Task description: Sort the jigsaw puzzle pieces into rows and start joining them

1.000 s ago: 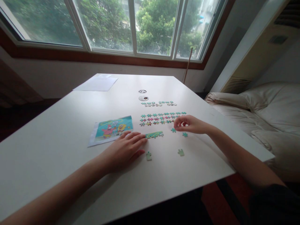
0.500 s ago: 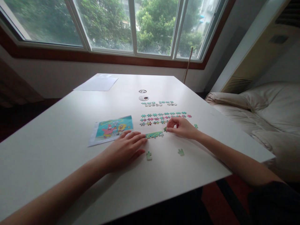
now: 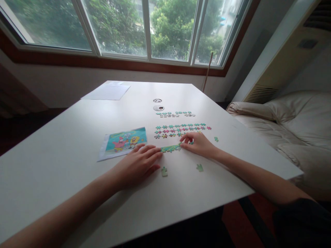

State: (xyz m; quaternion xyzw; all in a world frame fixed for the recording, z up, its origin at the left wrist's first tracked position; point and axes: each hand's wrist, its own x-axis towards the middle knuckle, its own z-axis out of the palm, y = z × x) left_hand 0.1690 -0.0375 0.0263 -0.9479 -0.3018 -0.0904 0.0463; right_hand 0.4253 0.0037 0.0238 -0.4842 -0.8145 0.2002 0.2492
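My left hand [image 3: 139,163] lies flat on the table, fingers stretched out, its fingertips at the left end of a joined strip of green puzzle pieces [image 3: 170,148]. My right hand [image 3: 195,143] is closed in a pinch at the strip's right end, on a small puzzle piece mostly hidden by the fingers. Just in front of the strip lies a loose green puzzle piece [image 3: 164,171], with another loose piece [image 3: 199,167] to its right. Left of the strip, a cartoon picture sheet [image 3: 124,141] lies partly behind my left hand.
Rows of loose puzzle pieces [image 3: 178,130] lie beyond my right hand, with more rows [image 3: 176,114] farther back. One green piece [image 3: 216,139] sits to the right. Two round items [image 3: 158,108] and a white paper [image 3: 107,92] are at the back. A pale sofa [image 3: 274,124] stands beside the white table [image 3: 64,155].
My right hand has moved slightly left and nearer, bringing its piece up against the strip's right end. The left hand has stayed in place.
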